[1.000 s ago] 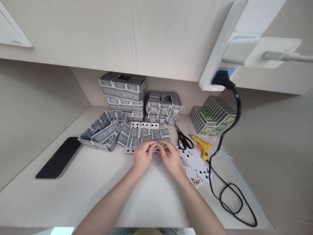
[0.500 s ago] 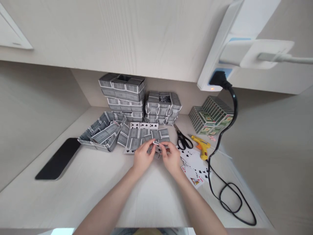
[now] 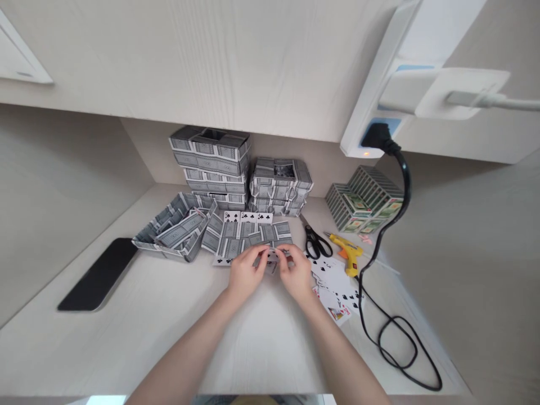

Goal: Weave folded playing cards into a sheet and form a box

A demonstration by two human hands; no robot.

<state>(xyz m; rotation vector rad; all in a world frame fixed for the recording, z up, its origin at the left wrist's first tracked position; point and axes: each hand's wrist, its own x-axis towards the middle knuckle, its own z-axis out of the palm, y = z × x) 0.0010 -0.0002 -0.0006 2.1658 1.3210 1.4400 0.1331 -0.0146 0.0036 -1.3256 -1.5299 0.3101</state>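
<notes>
Between the fingertips of both hands is a small white piece of playing card (image 3: 272, 254). My left hand (image 3: 248, 271) pinches its left end, and my right hand (image 3: 296, 272) pinches the right end. Just behind the hands lies a flat panel of joined grey-backed cards (image 3: 232, 232), with a row of black-suited card faces along its far edge. Part of the panel is hidden by the fingers. To the left, a tray woven from cards (image 3: 185, 254) holds several folded card strips (image 3: 181, 229).
Card boxes (image 3: 211, 157) are stacked at the back, beside another stack (image 3: 280, 188). On the right are black scissors (image 3: 316, 243), a yellow glue gun (image 3: 349, 254), loose cards (image 3: 333, 281), green card boxes (image 3: 365, 199) and a black cable (image 3: 405, 360). A phone (image 3: 99, 274) lies left.
The fingertips have come slightly lower and a little farther apart, and the small card piece between them shows as a wider strip. The other objects have kept their places.
</notes>
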